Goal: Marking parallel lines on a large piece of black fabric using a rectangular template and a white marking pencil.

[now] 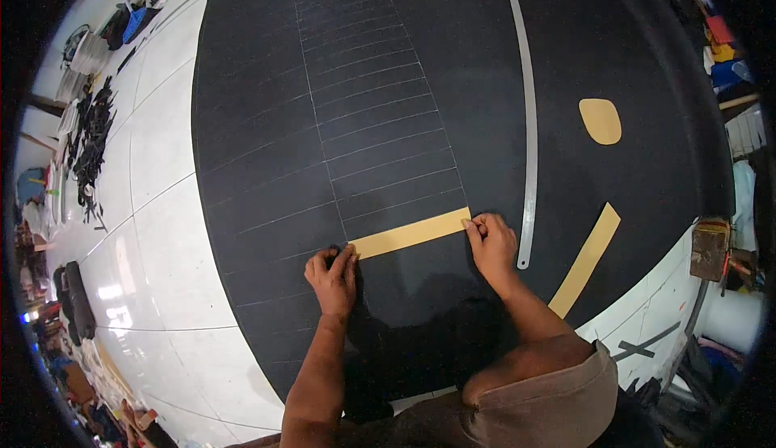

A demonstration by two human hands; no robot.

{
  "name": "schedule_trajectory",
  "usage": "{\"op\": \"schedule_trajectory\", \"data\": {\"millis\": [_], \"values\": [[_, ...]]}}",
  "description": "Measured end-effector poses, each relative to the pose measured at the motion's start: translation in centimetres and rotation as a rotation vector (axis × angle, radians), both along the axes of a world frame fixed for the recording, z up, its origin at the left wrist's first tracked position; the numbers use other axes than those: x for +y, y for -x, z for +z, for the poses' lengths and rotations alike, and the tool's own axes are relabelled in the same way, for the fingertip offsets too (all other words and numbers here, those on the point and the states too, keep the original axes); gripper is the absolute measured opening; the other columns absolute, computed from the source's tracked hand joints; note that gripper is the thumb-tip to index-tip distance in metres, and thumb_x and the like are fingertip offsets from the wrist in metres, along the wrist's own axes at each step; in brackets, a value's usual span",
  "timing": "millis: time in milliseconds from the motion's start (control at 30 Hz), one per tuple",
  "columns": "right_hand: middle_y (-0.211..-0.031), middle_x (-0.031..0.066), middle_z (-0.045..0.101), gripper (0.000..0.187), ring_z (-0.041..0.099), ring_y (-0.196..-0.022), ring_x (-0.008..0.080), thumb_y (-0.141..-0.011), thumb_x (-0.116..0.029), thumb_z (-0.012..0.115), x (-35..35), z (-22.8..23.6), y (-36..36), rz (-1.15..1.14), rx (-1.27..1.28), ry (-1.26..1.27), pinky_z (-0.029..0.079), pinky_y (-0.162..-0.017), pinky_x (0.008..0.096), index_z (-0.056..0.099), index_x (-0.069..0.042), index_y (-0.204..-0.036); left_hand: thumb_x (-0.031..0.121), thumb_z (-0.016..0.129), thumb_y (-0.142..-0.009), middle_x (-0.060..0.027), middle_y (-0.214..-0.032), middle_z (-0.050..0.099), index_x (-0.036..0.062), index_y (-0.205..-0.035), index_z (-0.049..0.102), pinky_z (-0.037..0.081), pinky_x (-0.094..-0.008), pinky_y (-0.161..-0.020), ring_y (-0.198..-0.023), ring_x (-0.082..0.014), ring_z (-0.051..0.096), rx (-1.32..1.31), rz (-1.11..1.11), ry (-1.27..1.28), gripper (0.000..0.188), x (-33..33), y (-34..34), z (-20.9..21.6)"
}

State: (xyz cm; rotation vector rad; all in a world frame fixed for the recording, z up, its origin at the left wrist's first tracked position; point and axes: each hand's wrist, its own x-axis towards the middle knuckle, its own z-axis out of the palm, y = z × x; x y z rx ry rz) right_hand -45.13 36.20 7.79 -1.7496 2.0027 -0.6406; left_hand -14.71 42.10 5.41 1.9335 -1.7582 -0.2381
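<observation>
Right, I'm looking down on a big black sheet (501,52) spread over a white tiled floor (153,230), chalk lines ruled across the dark material in rows. My left hand (332,276) presses flat with its fingertips on the near-left end of a tan strip template (411,233), and my right hand (490,241) pinches the strip's other end between thumb and fingers; the strip lies flat along a chalked row, mid-sheet. Beside my right hand a long, thin metal ruler (529,116) runs up the sheet. Further right, a rounded tan pattern piece (600,120) and a second long tan strip (585,259) rest apart on the black. Left along the floor, a heap of black straps (89,145); clutter rings the room's edges.
</observation>
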Motion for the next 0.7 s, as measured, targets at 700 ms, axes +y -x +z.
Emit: {"op": "schedule_trajectory", "data": {"millis": [700], "values": [[-0.079, 0.0069, 0.063, 0.021, 0.061, -0.072, 0.0249, -0.090, -0.027, 0.071, -0.14, 0.12, -0.09, -0.018, -0.027, 0.001, 0.044, -0.069, 0.0412, 0.066, -0.006, -0.088, 0.017, 0.076, -0.084, -0.0080, -0.108, 0.060, 0.0157, -0.108, 0.074, 0.037, -0.0435, -0.096, -0.107, -0.0285, 0.053, 0.019, 0.017, -0.018, 0.024, 0.03, 0.08, 0.13]]}}
